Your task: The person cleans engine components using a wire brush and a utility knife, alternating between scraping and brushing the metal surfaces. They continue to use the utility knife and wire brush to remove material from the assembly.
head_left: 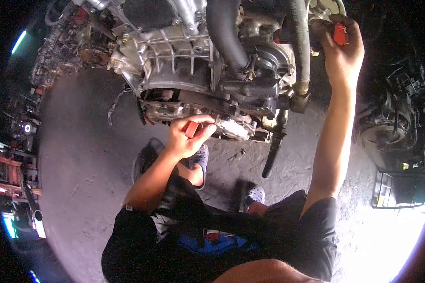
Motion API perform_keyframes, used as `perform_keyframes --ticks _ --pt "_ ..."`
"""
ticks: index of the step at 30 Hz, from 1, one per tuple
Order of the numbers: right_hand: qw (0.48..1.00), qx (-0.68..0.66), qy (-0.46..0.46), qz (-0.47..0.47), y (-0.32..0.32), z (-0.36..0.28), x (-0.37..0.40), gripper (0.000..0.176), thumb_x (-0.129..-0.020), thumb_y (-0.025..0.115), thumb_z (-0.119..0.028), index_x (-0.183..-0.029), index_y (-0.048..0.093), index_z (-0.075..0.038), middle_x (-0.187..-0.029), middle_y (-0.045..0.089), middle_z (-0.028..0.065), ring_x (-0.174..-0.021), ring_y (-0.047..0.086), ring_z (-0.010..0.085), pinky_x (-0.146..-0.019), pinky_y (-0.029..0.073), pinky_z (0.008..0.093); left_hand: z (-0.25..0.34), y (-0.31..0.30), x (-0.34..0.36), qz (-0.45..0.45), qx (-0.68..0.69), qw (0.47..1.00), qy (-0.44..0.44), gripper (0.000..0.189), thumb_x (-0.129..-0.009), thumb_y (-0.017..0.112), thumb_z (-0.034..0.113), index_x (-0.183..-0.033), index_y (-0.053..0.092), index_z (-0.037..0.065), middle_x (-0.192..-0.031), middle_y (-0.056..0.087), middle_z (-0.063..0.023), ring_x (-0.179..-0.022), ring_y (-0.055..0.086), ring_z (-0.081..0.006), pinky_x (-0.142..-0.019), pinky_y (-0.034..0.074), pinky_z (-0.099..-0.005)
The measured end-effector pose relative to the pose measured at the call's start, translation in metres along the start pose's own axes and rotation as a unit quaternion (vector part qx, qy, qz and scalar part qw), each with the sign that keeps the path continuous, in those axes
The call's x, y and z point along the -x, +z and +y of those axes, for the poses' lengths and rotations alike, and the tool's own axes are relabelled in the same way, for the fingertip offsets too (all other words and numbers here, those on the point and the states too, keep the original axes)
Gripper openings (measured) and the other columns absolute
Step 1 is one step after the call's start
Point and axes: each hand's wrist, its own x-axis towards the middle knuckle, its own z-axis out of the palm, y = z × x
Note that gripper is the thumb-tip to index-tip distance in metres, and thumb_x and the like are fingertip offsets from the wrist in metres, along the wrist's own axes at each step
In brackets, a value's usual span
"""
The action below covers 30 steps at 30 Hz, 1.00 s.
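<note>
My left hand [188,137] is closed around a small red block-like piece [191,129], its fingertips right at the lower edge of a metal engine [174,70]. My right hand [345,52] is raised at the engine's far right side, beside a grey hose [298,47]. A red piece [340,35] shows in its curled fingers, which are partly in shadow. I cannot tell what kind of thing either red piece is. Between the hands are a thick black hose [225,35] and a black cylindrical part [250,87] on the engine.
A short black pipe [272,158] hangs from the engine's lower right. Below are the grey floor [89,155] and my feet in clogs [199,160]. More engine parts [385,127] stand at right, near a black wire-frame crate [394,191]. Cluttered machinery [14,172] lines the left.
</note>
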Motion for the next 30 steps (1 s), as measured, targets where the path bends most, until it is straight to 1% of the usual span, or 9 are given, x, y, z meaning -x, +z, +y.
perform_keyframes --ticks 6,7,10,14,17,20,23,26,30 --pt "0.997 0.018 -0.048 -0.055 -0.002 -0.036 0.003 0.025 -0.079 0.068 0.003 -0.102 0.06 -0.004 -0.091 0.065 0.0042 -0.082 0.06 0.0099 -0.073 0.049 0.0234 0.008 -0.01 0.002 -0.016 0.024 0.998 -0.058 0.016 -0.083 0.069 0.005 -0.098 0.067 0.001 -0.089 0.067 -0.0025 -0.078 0.059 -0.0067 -0.07 0.047 -0.0213" --pt "0.995 -0.089 -0.044 -0.028 0.002 -0.034 0.003 0.026 -0.079 0.07 0.0 -0.102 0.06 -0.004 -0.09 0.065 0.0031 -0.08 0.06 0.0092 -0.07 0.048 0.0226 0.008 -0.011 0.001 -0.018 0.024 0.999 -0.041 0.017 -0.082 0.07 0.005 -0.098 0.067 0.001 -0.089 0.067 -0.0026 -0.078 0.059 -0.0069 -0.07 0.047 -0.0215" --pt "0.997 -0.004 -0.04 -0.069 -0.005 -0.042 0.0 0.027 -0.077 0.072 -0.001 -0.101 0.06 -0.004 -0.091 0.065 0.0039 -0.08 0.059 0.0096 -0.071 0.048 0.0221 0.011 -0.011 0.0 -0.02 0.03 0.998 -0.054 0.017 -0.082 0.07 0.005 -0.098 0.067 0.001 -0.089 0.067 -0.0031 -0.078 0.059 -0.0071 -0.07 0.046 -0.0215" --pt "0.995 -0.028 -0.081 0.059 0.005 -0.034 0.001 0.026 -0.077 0.074 -0.003 -0.099 0.061 -0.001 -0.091 0.066 0.0055 -0.079 0.06 0.0091 -0.072 0.049 0.0221 0.011 -0.01 -0.002 -0.017 0.004 1.0 -0.023 0.017 -0.083 0.07 0.01 -0.097 0.066 0.0 -0.078 0.068 -0.0055 -0.069 0.065 -0.0095 -0.061 0.049 -0.0223" --pt "0.982 -0.096 -0.154 0.056 0.027 -0.031 -0.002 0.027 -0.078 0.066 0.004 -0.102 0.054 -0.001 -0.088 0.059 0.0058 -0.078 0.057 0.0117 -0.067 0.048 0.026 0.012 -0.009 -0.004 -0.018 -0.019 1.0 -0.016 0.017 -0.082 0.071 0.01 -0.096 0.067 0.0 -0.077 0.068 -0.0057 -0.067 0.064 -0.0089 -0.061 0.049 -0.0223" --pt "0.98 -0.033 -0.196 0.008 0.03 -0.033 0.006 0.031 -0.078 0.058 0.014 -0.105 0.05 0.0 -0.091 0.055 0.0061 -0.085 0.055 0.0132 -0.072 0.049 0.0281 0.01 -0.008 -0.004 -0.015 -0.031 0.999 -0.014 0.016 -0.081 0.071 0.009 -0.095 0.068 0.001 -0.077 0.068 -0.0052 -0.066 0.063 -0.0082 -0.06 0.048 -0.0221" --pt "0.983 -0.12 -0.139 -0.015 0.027 -0.067 0.01 0.028 -0.079 0.059 0.012 -0.101 0.05 -0.001 -0.089 0.056 0.0055 -0.081 0.054 0.0126 -0.068 0.047 0.0268 0.01 -0.008 -0.005 -0.008 -0.028 0.999 -0.016 0.016 -0.081 0.072 0.009 -0.094 0.068 0.001 -0.077 0.068 -0.0045 -0.065 0.062 -0.0077 -0.06 0.048 -0.0218" --pt "0.977 -0.071 -0.199 0.015 0.032 -0.053 0.006 0.027 -0.077 0.06 0.011 -0.099 0.05 -0.002 -0.087 0.055 0.0046 -0.079 0.054 0.0119 -0.066 0.046 0.0253 0.012 -0.008 -0.004 -0.008 -0.034 0.999 -0.018 0.016 -0.081 0.072 0.009 -0.094 0.068 0.001 -0.076 0.068 -0.0042 -0.066 0.062 -0.0076 -0.06 0.048 -0.0216" --pt "0.987 -0.047 -0.149 0.044 0.032 -0.036 0.006 0.03 -0.074 0.058 0.012 -0.098 0.05 -0.002 -0.087 0.054 0.0043 -0.078 0.053 0.0114 -0.066 0.045 0.0239 0.011 -0.009 -0.004 -0.013 -0.025 1.0 -0.007 0.016 -0.082 0.071 0.009 -0.095 0.067 0.001 -0.075 0.067 -0.0044 -0.067 0.063 -0.008 -0.06 0.048 -0.0218"
